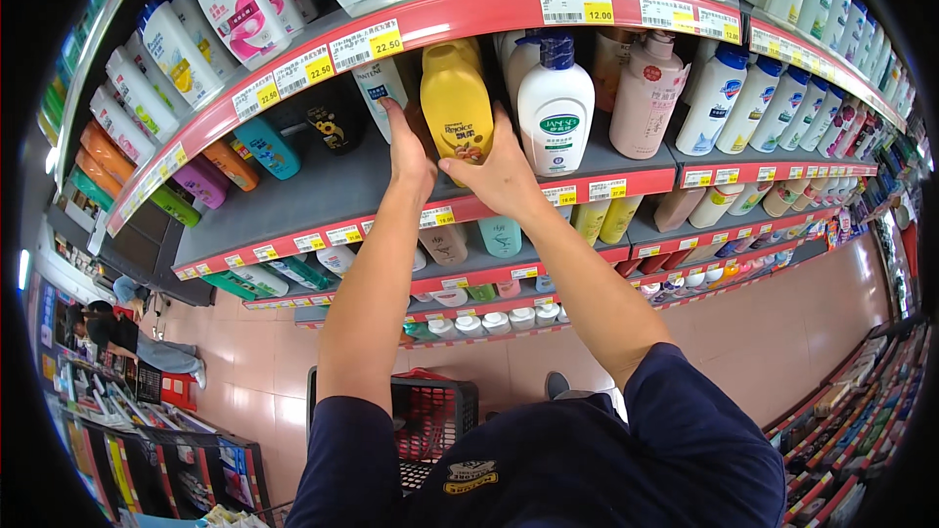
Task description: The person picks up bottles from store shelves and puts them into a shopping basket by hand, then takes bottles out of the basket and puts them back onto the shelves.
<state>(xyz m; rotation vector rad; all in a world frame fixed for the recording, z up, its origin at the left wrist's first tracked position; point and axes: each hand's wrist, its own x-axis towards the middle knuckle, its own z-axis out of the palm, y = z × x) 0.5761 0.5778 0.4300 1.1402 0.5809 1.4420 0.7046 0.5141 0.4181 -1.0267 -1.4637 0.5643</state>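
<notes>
A yellow shampoo bottle (pixel 455 93) stands near the front edge of the upper shelf, with a second yellow bottle partly hidden behind it. My right hand (pixel 501 168) grips it from the lower right: the thumb lies across its front and the fingers run up its side. On its left, my left hand (pixel 411 154) reaches in with a finger stretched upward in front of a white bottle (pixel 377 88). The other left fingers are partly hidden. Just right of my right hand is a white pump bottle with a blue top (pixel 556 112).
A pink pump bottle (pixel 646 98) and a row of white bottles with blue caps (pixel 719 103) continue rightward. Red price rails (pixel 430 29) edge the shelves. Below me is a black and red shopping basket (pixel 430 420). Another person (pixel 147 342) is at the far left.
</notes>
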